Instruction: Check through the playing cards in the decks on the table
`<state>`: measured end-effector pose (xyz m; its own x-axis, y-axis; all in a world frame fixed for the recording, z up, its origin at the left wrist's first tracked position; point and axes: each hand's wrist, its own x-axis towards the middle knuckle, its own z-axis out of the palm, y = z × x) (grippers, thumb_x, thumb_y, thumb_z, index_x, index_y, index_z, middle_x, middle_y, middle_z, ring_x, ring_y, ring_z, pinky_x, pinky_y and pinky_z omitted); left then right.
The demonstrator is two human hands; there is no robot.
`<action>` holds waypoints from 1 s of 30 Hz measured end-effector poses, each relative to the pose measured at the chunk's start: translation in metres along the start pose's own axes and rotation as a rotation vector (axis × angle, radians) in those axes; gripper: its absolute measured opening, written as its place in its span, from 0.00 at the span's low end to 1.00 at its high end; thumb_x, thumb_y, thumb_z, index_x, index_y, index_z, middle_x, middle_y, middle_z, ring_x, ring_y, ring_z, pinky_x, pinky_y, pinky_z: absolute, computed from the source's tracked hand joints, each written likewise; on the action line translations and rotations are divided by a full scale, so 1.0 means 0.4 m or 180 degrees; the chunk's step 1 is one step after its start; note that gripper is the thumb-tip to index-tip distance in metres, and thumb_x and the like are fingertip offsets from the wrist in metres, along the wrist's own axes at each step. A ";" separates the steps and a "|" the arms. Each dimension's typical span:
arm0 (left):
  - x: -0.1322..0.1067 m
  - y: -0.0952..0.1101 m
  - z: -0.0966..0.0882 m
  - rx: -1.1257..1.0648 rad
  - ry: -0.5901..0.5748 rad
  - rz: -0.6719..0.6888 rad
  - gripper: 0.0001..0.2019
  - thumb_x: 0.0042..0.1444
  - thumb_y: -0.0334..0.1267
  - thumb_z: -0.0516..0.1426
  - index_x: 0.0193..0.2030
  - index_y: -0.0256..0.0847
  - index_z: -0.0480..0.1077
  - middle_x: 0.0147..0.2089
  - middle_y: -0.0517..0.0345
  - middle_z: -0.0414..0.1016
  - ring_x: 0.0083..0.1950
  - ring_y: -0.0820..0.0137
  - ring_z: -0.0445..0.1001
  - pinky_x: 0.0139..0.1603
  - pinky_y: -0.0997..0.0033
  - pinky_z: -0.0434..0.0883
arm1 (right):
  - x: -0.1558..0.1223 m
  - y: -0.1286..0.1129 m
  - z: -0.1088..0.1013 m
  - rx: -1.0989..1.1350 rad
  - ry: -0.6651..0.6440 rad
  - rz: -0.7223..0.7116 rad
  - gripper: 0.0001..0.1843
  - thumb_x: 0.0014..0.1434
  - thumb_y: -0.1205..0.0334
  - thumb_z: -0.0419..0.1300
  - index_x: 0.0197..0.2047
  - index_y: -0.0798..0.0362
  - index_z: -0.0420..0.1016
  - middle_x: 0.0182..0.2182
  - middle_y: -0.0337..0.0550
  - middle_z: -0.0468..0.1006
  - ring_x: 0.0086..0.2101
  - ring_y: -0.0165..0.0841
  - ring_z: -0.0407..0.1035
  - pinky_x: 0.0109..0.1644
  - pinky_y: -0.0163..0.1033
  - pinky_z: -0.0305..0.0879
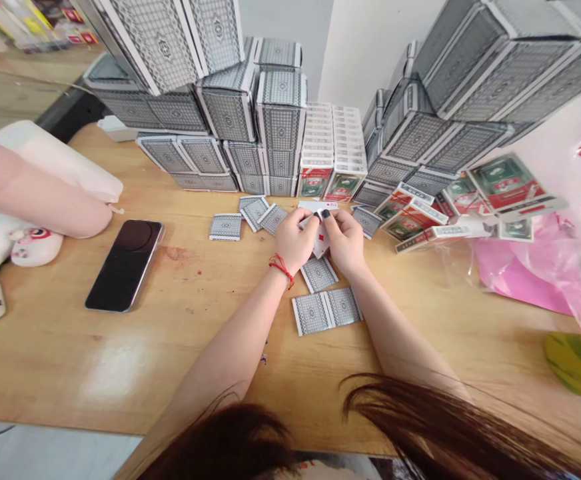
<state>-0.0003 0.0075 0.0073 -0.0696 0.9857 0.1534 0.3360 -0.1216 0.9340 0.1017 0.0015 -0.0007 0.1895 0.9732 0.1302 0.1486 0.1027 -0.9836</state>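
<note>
My left hand (296, 239), with a red string bracelet (281, 268) at its wrist, is closed on a few white playing cards (321, 247). Opposite it, my right hand (346, 240) grips the same cards, and both thumbs press close together on top. Red diamond marks show on the card faces; the fingers hide the rest. Just below my hands lies a grey-patterned card back (319, 275), with a side-by-side grey-patterned pair (311, 315) nearer me. More such pieces (224, 227) lie left of my left hand, and another (368, 221) is right of my right hand.
Stacked grey-patterned boxes (280, 100) wall off the back, with more boxes (450, 143) at right. Between them stand rows of card packs (315, 180). Loose red-and-green card boxes (415, 220) lie by pink plastic wrap (520, 280). A phone (124, 265) rests on the wooden table (195, 347).
</note>
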 end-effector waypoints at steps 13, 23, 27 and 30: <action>0.004 -0.002 0.001 0.0058 -0.0021 0.0024 0.09 0.52 0.37 0.51 0.22 0.40 0.62 0.23 0.62 0.67 0.29 0.73 0.65 0.30 0.74 0.61 | 0.004 0.005 -0.001 -0.0113 -0.0011 -0.0043 0.11 0.54 0.55 0.54 0.27 0.52 0.67 0.22 0.35 0.68 0.23 0.26 0.60 0.26 0.32 0.57; 0.011 -0.006 0.007 -0.0010 -0.0032 0.0007 0.09 0.53 0.35 0.52 0.23 0.40 0.63 0.24 0.61 0.66 0.32 0.73 0.65 0.33 0.74 0.60 | 0.013 0.018 -0.004 -0.0219 -0.0041 -0.0148 0.12 0.56 0.52 0.53 0.29 0.52 0.68 0.24 0.37 0.66 0.27 0.27 0.63 0.29 0.33 0.58; 0.010 -0.006 0.007 -0.0059 -0.0027 -0.0018 0.09 0.54 0.37 0.52 0.24 0.40 0.64 0.25 0.61 0.66 0.33 0.73 0.66 0.33 0.74 0.61 | 0.017 0.022 -0.007 -0.0232 -0.0078 -0.0150 0.13 0.56 0.51 0.53 0.30 0.51 0.68 0.25 0.37 0.66 0.29 0.28 0.63 0.29 0.33 0.58; 0.006 -0.002 0.006 -0.0100 0.0011 -0.0035 0.09 0.55 0.38 0.52 0.25 0.40 0.64 0.26 0.61 0.67 0.32 0.74 0.66 0.32 0.74 0.61 | 0.016 0.020 -0.010 -0.0139 -0.0029 -0.0144 0.14 0.55 0.49 0.53 0.30 0.51 0.68 0.25 0.37 0.66 0.28 0.28 0.63 0.29 0.33 0.59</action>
<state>0.0014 0.0103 0.0063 -0.0763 0.9866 0.1440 0.3055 -0.1143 0.9453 0.1079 0.0078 -0.0071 0.1728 0.9696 0.1731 0.1989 0.1378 -0.9703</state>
